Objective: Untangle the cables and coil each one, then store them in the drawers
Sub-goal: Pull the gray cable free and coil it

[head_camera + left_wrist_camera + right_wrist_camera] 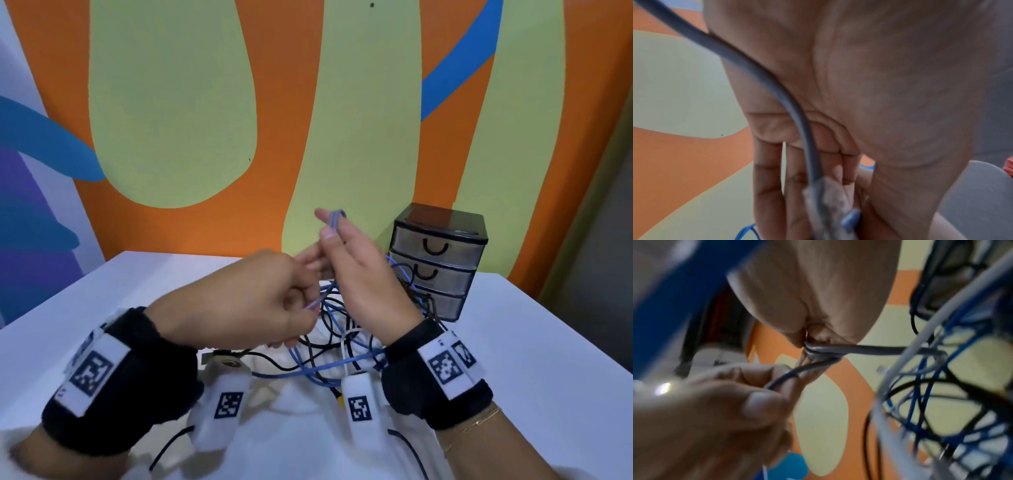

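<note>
Two hands: I held both raised above the white table [513, 359], fingertips near each other.
Left hand [239, 301]: I had its fingers curled, pinching a strand of the pale blue cable [334, 219].
Right hand [363, 274]: I pinched turns of that cable between thumb and forefinger, loops standing at 12 o'clock of the palm.
Cable tangle [342, 339]: blue, black and white cords lay heaped on the table at 6 o'clock of my hands.
Drawer unit [438, 260]: three closed drawers stood at 3 o'clock of my right hand, cords touching its front.
</note>
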